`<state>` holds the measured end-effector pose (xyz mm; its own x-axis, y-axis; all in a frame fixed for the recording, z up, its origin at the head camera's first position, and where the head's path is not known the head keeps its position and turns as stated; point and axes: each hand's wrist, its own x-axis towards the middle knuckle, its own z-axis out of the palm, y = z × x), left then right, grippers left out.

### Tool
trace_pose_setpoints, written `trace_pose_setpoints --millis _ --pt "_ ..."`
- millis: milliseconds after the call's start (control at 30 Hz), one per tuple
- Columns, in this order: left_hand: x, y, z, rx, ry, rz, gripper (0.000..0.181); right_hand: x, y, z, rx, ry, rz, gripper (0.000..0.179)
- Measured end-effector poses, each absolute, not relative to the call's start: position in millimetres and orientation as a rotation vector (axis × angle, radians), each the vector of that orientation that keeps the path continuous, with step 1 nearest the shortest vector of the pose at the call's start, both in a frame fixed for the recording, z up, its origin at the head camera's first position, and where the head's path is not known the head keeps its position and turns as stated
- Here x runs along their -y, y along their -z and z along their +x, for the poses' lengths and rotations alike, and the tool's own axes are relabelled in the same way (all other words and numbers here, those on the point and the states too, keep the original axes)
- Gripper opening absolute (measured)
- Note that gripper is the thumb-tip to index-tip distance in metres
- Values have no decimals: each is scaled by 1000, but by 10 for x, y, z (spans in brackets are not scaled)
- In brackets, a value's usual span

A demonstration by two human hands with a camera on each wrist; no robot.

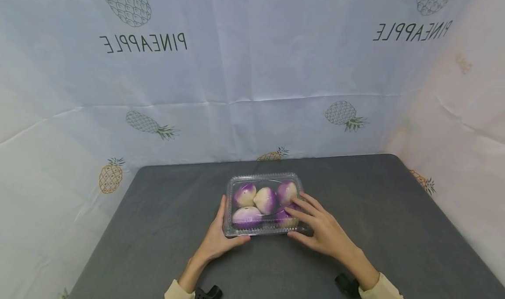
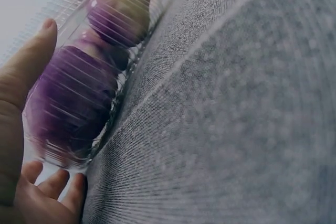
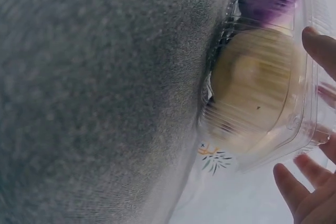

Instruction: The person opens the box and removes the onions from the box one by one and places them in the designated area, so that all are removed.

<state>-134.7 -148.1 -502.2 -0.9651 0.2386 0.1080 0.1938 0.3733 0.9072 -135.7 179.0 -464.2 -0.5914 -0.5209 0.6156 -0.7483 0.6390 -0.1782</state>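
Observation:
A clear plastic clamshell container (image 1: 258,234) sits with its lid down on the dark table. Inside are several round purple-and-white turnips (image 1: 265,201), seen through the ribbed plastic. My left hand (image 1: 216,237) holds the container's front left corner, its fingers along the left side and the thumb at the front edge. At the right end is my right hand (image 1: 325,231), fingers spread over the lid and thumb near the front edge. In the right wrist view, the fingers (image 3: 290,187) stand beside the container's end; whether all of them touch it is unclear.
The dark grey table (image 1: 165,211) has rounded far corners. Behind it hangs a pale cloth (image 1: 252,71) printed with pineapples and mirrored lettering, which also runs along both sides. A black wrist strap (image 1: 347,285) shows by the right cuff.

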Motion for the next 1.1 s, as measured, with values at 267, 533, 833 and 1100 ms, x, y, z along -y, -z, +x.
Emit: trace_pose_setpoints --millis 267,533,833,1100 --pt "1483 5018 -1360 -2549 -1712 426 140 -1768 4631 -1345 2328 -622 1005 52" --pt "1503 5057 -1363 -2629 -1669 490 134 -1761 4634 -1359 2196 -556 1064 41" --pt "1484 5030 -1341 -2553 -1716 412 132 -1750 4671 -1375 2143 -520 1102 45" --pt "1491 5039 -1343 -2547 -1706 422 137 -1731 4688 -1391 2104 -496 1122 50"
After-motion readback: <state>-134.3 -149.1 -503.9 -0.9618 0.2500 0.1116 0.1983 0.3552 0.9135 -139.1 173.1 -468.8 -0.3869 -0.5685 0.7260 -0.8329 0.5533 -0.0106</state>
